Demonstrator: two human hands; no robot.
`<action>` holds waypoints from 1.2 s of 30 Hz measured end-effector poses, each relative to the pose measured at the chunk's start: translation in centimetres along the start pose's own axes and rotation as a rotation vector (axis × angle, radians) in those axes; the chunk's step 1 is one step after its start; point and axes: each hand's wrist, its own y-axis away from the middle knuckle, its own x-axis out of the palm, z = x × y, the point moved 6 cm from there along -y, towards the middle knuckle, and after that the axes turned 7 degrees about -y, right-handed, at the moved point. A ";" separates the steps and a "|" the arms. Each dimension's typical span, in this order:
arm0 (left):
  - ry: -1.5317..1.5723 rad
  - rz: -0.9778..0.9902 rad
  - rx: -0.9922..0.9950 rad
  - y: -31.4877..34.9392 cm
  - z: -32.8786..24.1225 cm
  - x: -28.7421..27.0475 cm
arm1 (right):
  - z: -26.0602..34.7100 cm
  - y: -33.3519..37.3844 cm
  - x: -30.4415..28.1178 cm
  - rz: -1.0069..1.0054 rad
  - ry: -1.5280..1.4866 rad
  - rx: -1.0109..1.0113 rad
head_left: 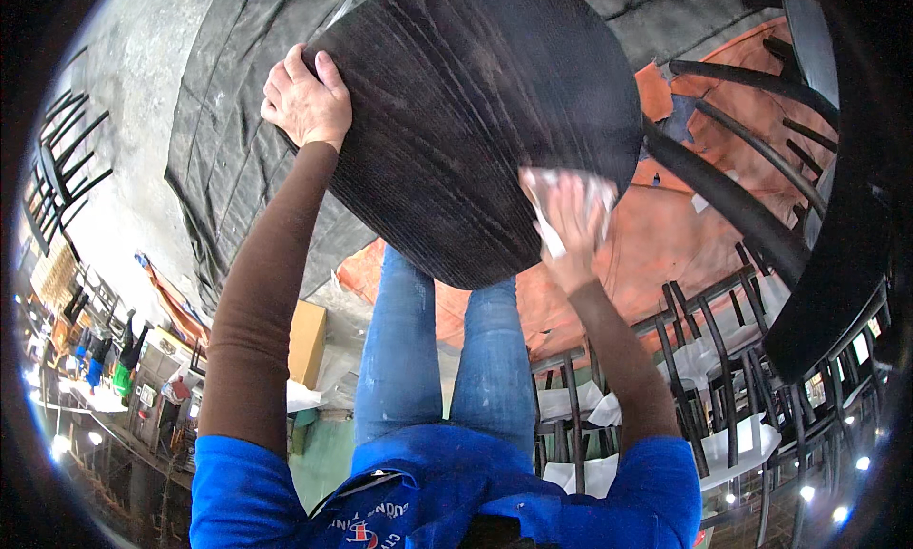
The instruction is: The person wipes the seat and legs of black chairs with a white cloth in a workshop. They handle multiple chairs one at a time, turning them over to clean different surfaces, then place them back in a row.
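Observation:
In front of me is a large black wood-grained panel [437, 112] with rounded edges, tilted over my knees. My left hand [310, 97] grips its left edge, fingers curled over the rim and thumb lying on the face. Near the lower right edge, my right hand [573, 211] presses a white cloth or sheet of paper [597, 199] against the surface. That hand is smeared by motion, and the exact kind of the white piece is hard to tell. Pale streaks run along the grain of the panel.
A dark sheet [228, 159] covers the floor on the left, an orange sheet [656, 245] on the right. Black chair-like frames [751, 197] crowd the right side, with slim legs and white wrapping below. A yellow block [306, 343] stands beside my left forearm. People work far left.

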 end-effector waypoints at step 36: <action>0.405 0.056 -0.442 6.4 8.4 1.4 | 5.0 -0.9 4.6 0.165 -0.086 -0.048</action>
